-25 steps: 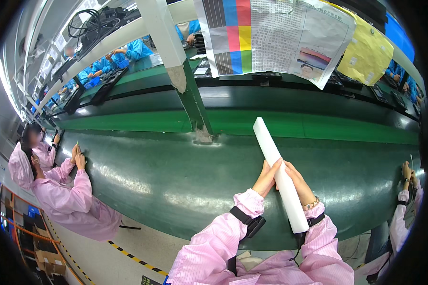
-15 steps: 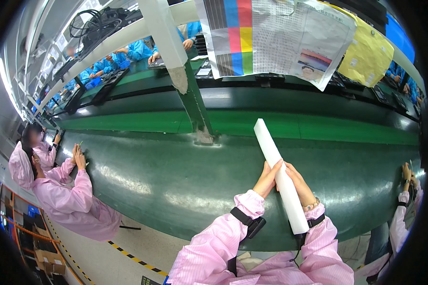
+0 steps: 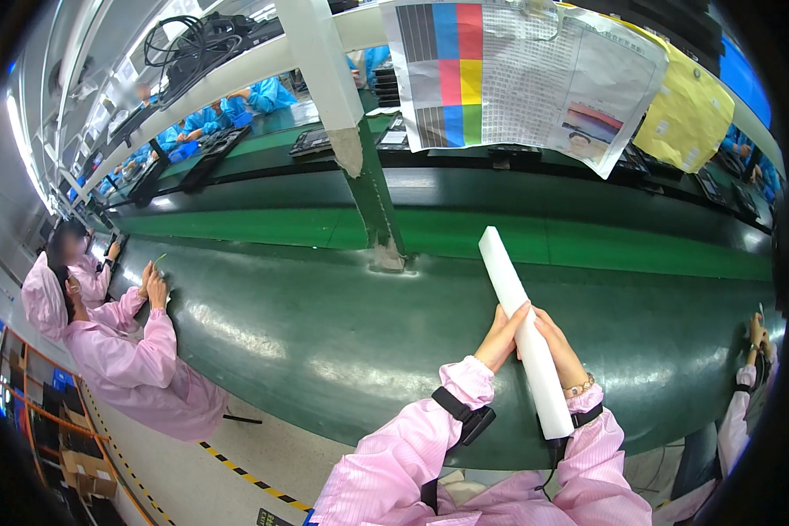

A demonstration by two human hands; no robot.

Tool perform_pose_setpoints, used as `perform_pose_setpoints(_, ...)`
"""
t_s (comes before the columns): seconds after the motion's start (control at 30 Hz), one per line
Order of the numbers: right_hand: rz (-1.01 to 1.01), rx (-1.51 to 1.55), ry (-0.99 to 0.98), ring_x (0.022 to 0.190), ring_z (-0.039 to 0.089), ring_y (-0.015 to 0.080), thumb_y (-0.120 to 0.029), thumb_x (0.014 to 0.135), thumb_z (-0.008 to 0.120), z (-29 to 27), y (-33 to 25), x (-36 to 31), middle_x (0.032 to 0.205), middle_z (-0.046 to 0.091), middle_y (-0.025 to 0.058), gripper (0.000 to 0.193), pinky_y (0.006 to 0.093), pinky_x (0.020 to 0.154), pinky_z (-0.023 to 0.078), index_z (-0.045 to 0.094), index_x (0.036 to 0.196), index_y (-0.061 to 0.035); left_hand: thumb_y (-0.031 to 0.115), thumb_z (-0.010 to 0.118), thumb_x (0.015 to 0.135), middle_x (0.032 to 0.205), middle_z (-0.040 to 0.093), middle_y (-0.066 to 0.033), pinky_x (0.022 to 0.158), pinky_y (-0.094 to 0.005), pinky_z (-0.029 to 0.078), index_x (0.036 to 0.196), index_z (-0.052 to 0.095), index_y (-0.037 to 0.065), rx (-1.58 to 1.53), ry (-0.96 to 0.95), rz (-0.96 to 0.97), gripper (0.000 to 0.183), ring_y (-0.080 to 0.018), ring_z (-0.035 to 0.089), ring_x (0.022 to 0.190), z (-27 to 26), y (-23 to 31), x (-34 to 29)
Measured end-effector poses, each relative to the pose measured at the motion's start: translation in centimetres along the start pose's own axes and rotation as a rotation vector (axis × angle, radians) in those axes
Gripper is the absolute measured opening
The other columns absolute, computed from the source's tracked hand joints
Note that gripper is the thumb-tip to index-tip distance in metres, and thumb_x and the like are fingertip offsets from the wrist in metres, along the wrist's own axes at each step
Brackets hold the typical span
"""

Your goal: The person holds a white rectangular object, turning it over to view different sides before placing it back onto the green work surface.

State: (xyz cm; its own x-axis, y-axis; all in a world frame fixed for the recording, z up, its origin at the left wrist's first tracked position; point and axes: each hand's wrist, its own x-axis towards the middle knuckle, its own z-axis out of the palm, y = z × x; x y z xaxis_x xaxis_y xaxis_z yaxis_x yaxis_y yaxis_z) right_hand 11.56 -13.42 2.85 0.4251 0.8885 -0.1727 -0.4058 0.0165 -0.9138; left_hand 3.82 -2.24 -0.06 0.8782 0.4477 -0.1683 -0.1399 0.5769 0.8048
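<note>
A long white bar [image 3: 535, 351], block-shaped and probably foam, slants above the green worktop, its far end tipped to the left. My left hand [image 3: 503, 335] grips its left side at mid-length, the thumb lying over the upper face. From the other side my right hand [image 3: 559, 351] closes on the bar, its fingers partly hidden behind it. Both hands meet close together around the middle. The bar's near end reaches over my right wrist, which wears a bracelet and a black strap.
A post [image 3: 373, 202] stands on the green worktop [image 3: 324, 307] ahead. Printed sheets [image 3: 517, 79] and a yellow sheet [image 3: 688, 114] hang from the rail. Co-workers in pink [image 3: 131, 351] sit at the left; another's hands [image 3: 757, 333] show at right. Several blue-clad workers sit beyond.
The bar and both hands sit slightly lower and further right in the picture, as does the whole scene. The grip looks the same.
</note>
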Motion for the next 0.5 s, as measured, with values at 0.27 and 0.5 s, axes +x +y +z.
perform_pose_setpoints(0.27, 0.003, -0.004, 0.002, 0.069, 0.061, 0.0132, -0.034, 0.099, 0.047, 0.02, -0.15, -0.04, 0.096, 0.061, 0.0079, 0.050, 0.0253, 0.061, 0.053, 0.039, 0.137, -0.0037, 0.045, 0.054, 0.095, 0.102, 0.049, -0.0054, 0.057, -0.0252, 0.047, 0.125, 0.035, 0.009, 0.015, -0.002, -0.001, 0.050, -0.0119, 0.057, 0.084, 0.52, 0.81, -0.54)
perform_pose_setpoints(0.5, 0.005, -0.011, 0.011, 0.069, 0.061, 0.0127, -0.035, 0.099, 0.047, 0.30, -0.31, -0.11, 0.095, 0.060, 0.0074, 0.049, 0.0253, 0.061, 0.052, 0.040, 0.136, -0.0036, 0.045, 0.054, 0.095, 0.102, 0.049, -0.0055, 0.060, -0.0254, 0.048, 0.125, 0.034, 0.009, 0.002, 0.018, 0.016, 0.051, -0.0118, 0.056, 0.085, 0.52, 0.52, -0.37)
